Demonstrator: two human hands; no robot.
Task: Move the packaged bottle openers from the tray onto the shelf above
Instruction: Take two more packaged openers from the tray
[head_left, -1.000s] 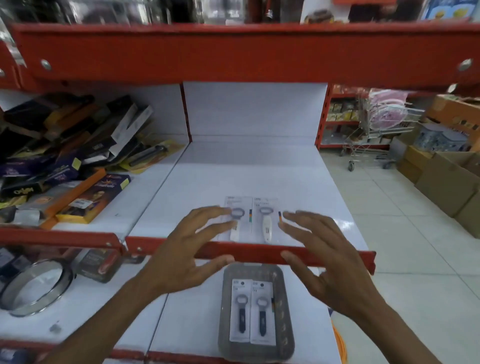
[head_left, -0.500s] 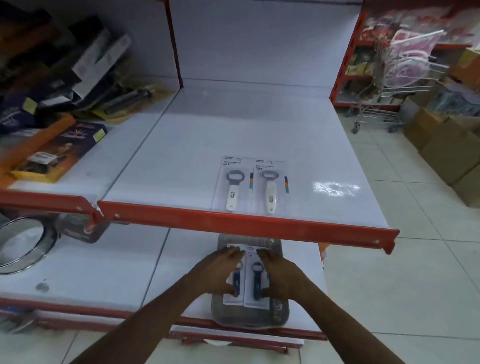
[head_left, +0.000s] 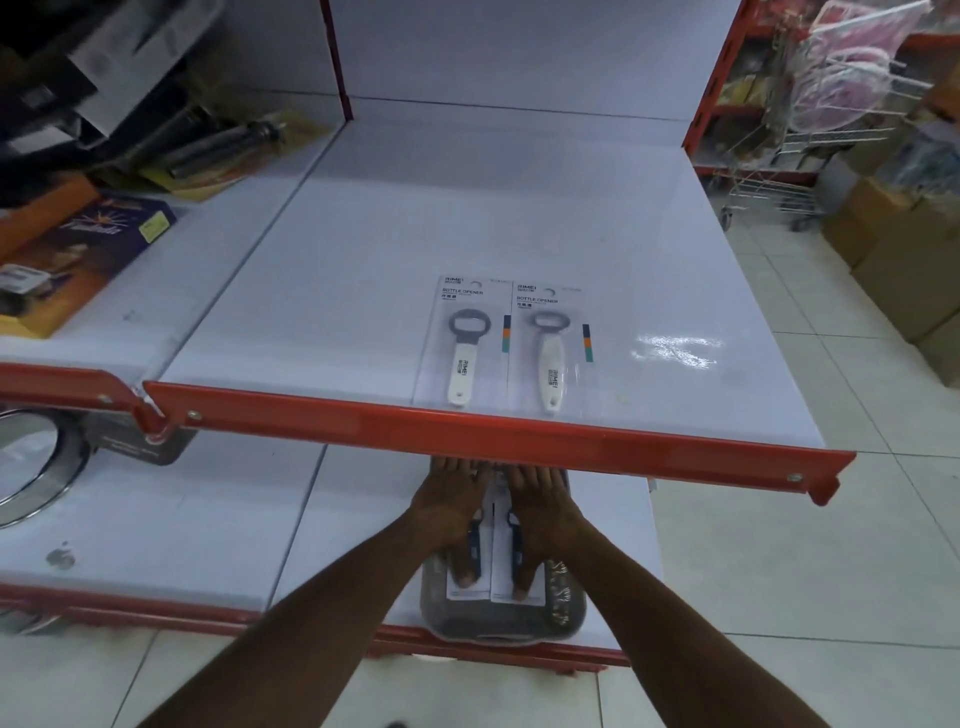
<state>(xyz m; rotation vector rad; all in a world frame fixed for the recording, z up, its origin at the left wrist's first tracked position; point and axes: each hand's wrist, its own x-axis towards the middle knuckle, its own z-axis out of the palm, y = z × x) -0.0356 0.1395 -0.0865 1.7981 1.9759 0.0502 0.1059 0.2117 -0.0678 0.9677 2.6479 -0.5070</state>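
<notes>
Two packaged bottle openers with white handles lie side by side near the front of the white upper shelf (head_left: 395, 244): the left package (head_left: 464, 345) and the right package (head_left: 551, 358). Below, a grey tray (head_left: 498, 621) sits on the lower shelf and holds two packages with dark-handled openers. My left hand (head_left: 451, 512) spans the left tray package (head_left: 467, 592), thumb at its near end. My right hand (head_left: 540, 512) spans the right tray package (head_left: 501, 564) the same way. The shelf's red front lip (head_left: 467, 431) hides my fingertips.
Boxed goods (head_left: 88, 234) crowd the upper shelf to the left. A round metal ring (head_left: 31, 467) lies on the lower shelf at left. Cardboard boxes (head_left: 904, 260) and a wire shopping trolley (head_left: 769, 192) stand on the tiled floor at right.
Both hands dropped from above the upper shelf down to the tray and settled over the two dark-handled packages. The view tilted downward.
</notes>
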